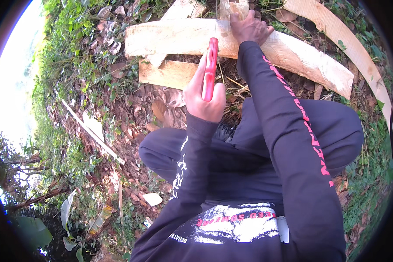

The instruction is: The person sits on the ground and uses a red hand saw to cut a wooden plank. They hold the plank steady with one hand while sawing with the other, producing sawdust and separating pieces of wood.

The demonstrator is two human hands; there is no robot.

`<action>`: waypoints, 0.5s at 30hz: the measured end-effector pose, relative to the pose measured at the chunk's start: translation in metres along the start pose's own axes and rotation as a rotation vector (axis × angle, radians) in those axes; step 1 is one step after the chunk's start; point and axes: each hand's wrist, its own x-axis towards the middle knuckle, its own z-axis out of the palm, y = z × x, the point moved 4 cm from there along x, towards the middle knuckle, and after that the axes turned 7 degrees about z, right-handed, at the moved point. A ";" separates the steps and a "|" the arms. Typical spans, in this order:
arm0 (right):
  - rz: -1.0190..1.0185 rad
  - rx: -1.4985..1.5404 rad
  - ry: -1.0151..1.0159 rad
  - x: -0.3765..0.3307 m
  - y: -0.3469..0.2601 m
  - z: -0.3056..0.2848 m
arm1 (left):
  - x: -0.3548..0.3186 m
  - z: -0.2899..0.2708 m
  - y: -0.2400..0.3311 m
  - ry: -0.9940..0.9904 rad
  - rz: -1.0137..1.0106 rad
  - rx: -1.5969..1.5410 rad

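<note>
My left hand (205,100) is closed round the red handle of a hand saw (211,65), index finger stretched along it. The thin blade, seen edge-on, points away and crosses a pale curved wooden board (174,37). Just right of the blade, my right hand (251,29) presses down on this board, its fingers bent at the far edge beside a short wood piece (233,6). How deep the blade sits in the wood I cannot tell. Under the board's left part lies a flat wooden offcut (168,74).
My crossed legs (301,118) are close to the board's near side. Another long curved board (349,43) lies at the far right, and a pale plank (183,8) reaches out behind. Dry leaves and green plants cover the ground. A thin stick (91,131) lies at left.
</note>
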 end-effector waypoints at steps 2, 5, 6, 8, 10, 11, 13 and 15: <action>0.011 -0.013 -0.013 0.006 0.002 -0.001 | -0.013 -0.004 0.003 0.000 -0.136 -0.096; 0.016 -0.024 -0.010 0.006 0.010 0.003 | -0.087 -0.036 0.033 0.083 -0.232 -0.032; 0.013 -0.027 -0.034 0.002 0.007 0.005 | -0.103 -0.049 0.046 0.133 -0.238 -0.003; 0.001 -0.024 0.006 0.000 0.011 0.011 | -0.101 -0.045 0.033 0.132 -0.191 -0.008; -0.017 -0.006 0.069 -0.002 0.010 0.013 | -0.055 -0.027 0.023 -0.006 -0.232 -0.069; -0.027 0.007 0.109 0.001 0.007 0.009 | -0.025 -0.010 0.006 -0.002 -0.067 -0.033; -0.005 0.015 0.057 0.011 0.002 0.007 | 0.013 0.006 0.010 -0.063 -0.110 0.032; 0.018 0.015 0.052 0.015 0.001 0.006 | -0.003 -0.001 0.011 -0.030 -0.106 -0.038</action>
